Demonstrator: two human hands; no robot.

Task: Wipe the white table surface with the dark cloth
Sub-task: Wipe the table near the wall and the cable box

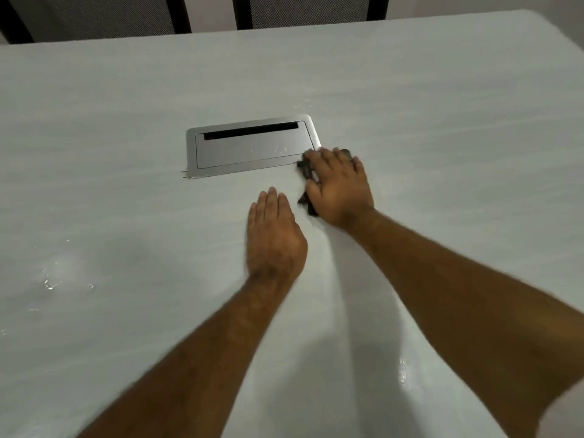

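Under both hands, the white table (410, 99) shows wet streaks. Just beyond the right hand's fingertips sits the metal hatch (249, 147). The left hand (274, 235) lies flat, fingers together, seemingly for support. The right hand (338, 188) presses spread fingers onto the dark cloth (305, 167), bunched beneath it.

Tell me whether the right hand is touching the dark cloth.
Touching. The head view shows the right hand pressed flat on the dark cloth, which pokes out beneath its fingers.
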